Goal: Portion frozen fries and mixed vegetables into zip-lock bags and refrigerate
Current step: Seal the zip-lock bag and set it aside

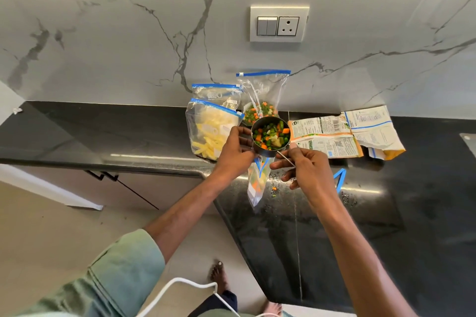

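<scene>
- A clear zip-lock bag of fries (213, 134) with a blue seal strip is sitting on the black surface (108, 134). The pale label patch on its front is too blurred to read.
- Behind it, a second bag (217, 94) is leaning at the wall, and its white printed logo is not legible.
- A bag of mixed vegetables (260, 107) is leaning against the marble wall.
- The left hand (237, 148) is curling its fingers around the left side of a metal cup (270, 136), which is brimming with peas, carrot and corn.
- Under the cup, an open bag (257, 185) partly filled with vegetables is lying on the surface.
- The right hand (302, 165) is pinching the cup's thin handle (286, 159).
- A few vegetable bits (274, 189) are lying beside the open bag.
- Two torn empty packets (327, 139) are lying flat, showing barcodes and fine print too small to read.
</scene>
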`<action>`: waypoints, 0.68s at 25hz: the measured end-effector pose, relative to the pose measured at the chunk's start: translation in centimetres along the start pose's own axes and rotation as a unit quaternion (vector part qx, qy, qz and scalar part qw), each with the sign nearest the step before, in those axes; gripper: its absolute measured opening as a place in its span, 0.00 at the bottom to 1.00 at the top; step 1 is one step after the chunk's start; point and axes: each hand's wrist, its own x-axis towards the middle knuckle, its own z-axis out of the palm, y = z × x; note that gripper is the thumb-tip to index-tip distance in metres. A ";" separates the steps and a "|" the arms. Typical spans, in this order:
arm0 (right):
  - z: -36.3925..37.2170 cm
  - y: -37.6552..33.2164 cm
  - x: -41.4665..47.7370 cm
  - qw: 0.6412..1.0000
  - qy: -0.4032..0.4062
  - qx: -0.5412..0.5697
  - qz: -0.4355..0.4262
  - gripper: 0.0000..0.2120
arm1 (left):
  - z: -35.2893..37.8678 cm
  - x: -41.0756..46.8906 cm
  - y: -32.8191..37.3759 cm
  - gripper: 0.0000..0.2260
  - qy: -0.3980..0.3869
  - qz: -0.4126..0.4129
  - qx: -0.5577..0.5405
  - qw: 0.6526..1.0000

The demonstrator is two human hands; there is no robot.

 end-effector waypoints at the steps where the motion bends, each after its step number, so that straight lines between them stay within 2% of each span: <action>1: -0.1 0.2 0.0 1.000 0.007 -0.016 -0.001 0.19 | 0.0 -0.1 0.0 0.24 -0.004 -0.007 -0.010 1.000; 4: -0.1 0.3 0.2 0.998 0.022 -0.064 -0.009 0.19 | 0.1 -0.3 0.4 0.21 -0.017 -0.011 -0.036 0.999; 9: -0.1 0.3 0.0 0.992 0.047 -0.119 -0.012 0.19 | 0.0 0.2 -0.1 0.13 0.039 0.009 0.007 0.999; 12: 0.1 0.7 -0.2 0.982 0.065 -0.176 -0.021 0.18 | 0.3 0.0 -0.2 0.09 0.037 0.007 -0.023 0.999; 14: 0.2 1.0 -0.2 0.974 0.078 -0.209 -0.023 0.17 | 0.5 -0.1 -0.3 0.12 0.022 0.000 -0.047 0.999; 17: 0.6 1.1 -0.3 0.960 0.099 -0.260 -0.037 0.19 | 0.7 0.2 -1.0 0.15 0.020 0.020 0.020 0.999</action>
